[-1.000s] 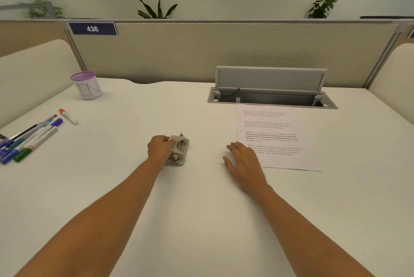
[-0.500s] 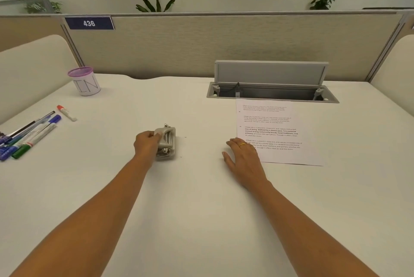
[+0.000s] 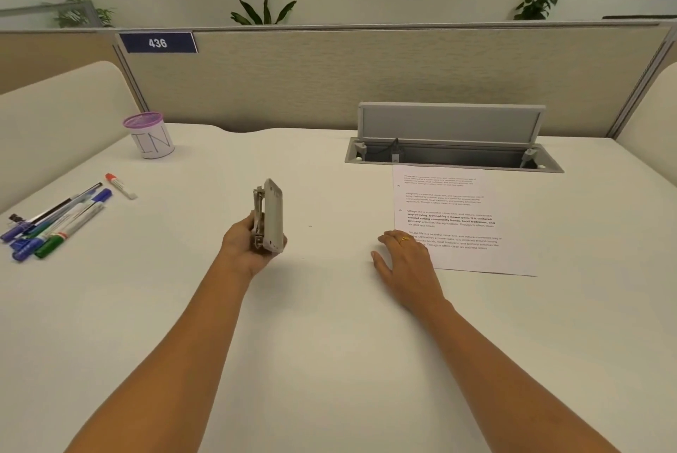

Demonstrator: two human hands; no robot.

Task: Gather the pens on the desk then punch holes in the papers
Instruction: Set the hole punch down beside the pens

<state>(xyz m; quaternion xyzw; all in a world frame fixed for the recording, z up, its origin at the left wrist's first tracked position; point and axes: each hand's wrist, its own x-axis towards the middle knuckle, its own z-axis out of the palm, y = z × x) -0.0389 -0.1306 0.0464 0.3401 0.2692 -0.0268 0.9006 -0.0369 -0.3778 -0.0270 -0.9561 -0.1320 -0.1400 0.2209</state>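
Observation:
My left hand (image 3: 244, 241) grips a grey hole punch (image 3: 270, 215), lifted off the desk and turned on its side so its flat base faces right. My right hand (image 3: 404, 262) lies flat with fingers spread on the lower left corner of a printed paper (image 3: 458, 210) at centre right. Several pens (image 3: 51, 223) lie bunched at the desk's left edge. A single red-capped pen (image 3: 120, 186) lies apart, just above them.
A purple-rimmed cup (image 3: 150, 135) marked "IN" stands at the back left. An open grey cable hatch (image 3: 452, 144) sits in the desk just behind the paper. A beige partition (image 3: 366, 78) closes the desk's far side.
My left hand has lifted the hole punch off the desk and tipped it up on its side. My right hand has stayed on the paper.

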